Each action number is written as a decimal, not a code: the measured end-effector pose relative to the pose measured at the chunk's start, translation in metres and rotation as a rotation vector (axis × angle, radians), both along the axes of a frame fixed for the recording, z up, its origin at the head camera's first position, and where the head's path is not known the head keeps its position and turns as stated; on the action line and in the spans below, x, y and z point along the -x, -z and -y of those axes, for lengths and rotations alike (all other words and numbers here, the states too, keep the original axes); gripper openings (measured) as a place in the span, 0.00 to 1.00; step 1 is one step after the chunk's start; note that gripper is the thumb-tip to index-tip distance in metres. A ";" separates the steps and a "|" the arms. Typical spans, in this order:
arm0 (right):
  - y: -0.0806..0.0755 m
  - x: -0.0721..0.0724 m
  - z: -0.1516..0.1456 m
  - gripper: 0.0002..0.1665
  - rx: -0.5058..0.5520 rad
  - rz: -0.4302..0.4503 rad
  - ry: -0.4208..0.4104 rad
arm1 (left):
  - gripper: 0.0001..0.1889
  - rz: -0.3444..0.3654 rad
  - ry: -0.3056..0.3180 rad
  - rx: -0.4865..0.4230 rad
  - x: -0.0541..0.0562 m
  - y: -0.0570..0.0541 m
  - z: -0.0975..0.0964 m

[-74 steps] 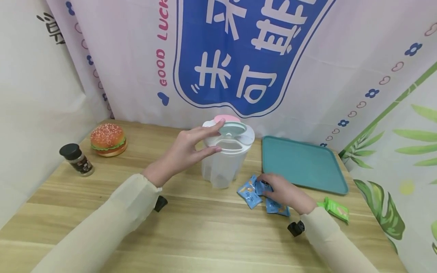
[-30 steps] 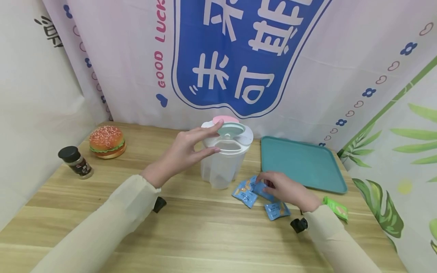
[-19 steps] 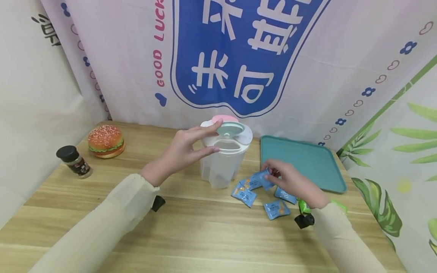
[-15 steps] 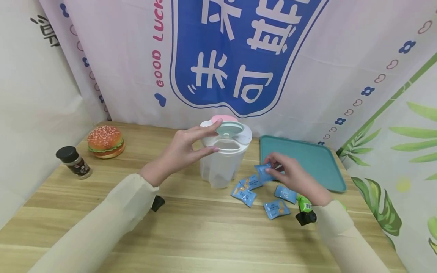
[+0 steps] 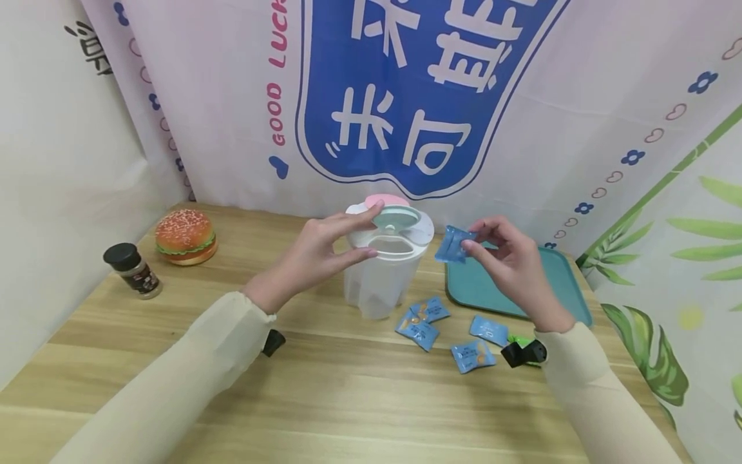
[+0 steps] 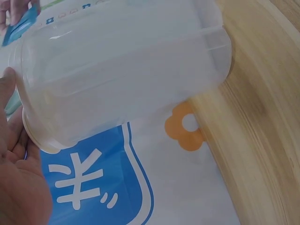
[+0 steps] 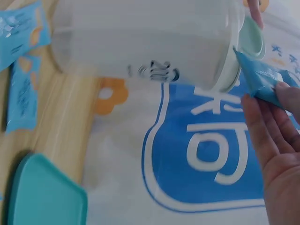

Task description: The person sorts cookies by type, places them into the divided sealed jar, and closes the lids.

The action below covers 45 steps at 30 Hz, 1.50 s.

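A clear plastic food storage container (image 5: 377, 290) stands upright on the table, its white lid (image 5: 422, 229) fitted with a raised pale green flap (image 5: 397, 217) and a pink one. My left hand (image 5: 310, 258) holds it at the top, index fingertip at the green flap and thumb at the rim of the opening. To the right of the lid, my right hand (image 5: 510, 258) pinches a blue snack packet (image 5: 453, 245) between thumb and fingers. In the right wrist view this packet (image 7: 262, 82) overlaps the lid's edge. Several more blue snack packets (image 5: 473, 356) lie on the table below.
A teal tray (image 5: 559, 283) lies at the back right, partly behind my right hand. A green packet (image 5: 522, 340) is mostly hidden by the right wrist camera. At left are a toy hamburger (image 5: 185, 236) and a black-capped seasoning jar (image 5: 133, 270). A printed curtain (image 5: 232, 129) hangs behind.
My right hand has picked one blue packet from the pile and raised it to lid height. The remaining packets have spread apart. My left hand stays at the container's lid.
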State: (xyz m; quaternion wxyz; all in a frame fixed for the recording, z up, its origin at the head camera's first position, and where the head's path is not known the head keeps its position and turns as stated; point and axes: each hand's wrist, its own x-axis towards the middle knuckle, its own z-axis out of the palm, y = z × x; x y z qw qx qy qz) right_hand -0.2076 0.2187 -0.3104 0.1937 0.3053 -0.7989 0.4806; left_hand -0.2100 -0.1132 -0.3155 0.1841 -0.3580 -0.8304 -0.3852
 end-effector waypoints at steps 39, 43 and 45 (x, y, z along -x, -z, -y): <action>-0.011 0.004 0.071 0.06 -0.188 -0.007 -0.147 | 0.36 0.007 -0.007 -0.007 -0.001 0.000 -0.001; -0.010 0.004 0.069 0.04 -0.213 -0.002 -0.151 | 0.36 0.020 -0.004 -0.006 -0.001 0.000 -0.001; -0.010 0.004 0.067 0.03 -0.230 -0.001 -0.151 | 0.36 0.022 -0.003 -0.006 -0.001 0.000 -0.002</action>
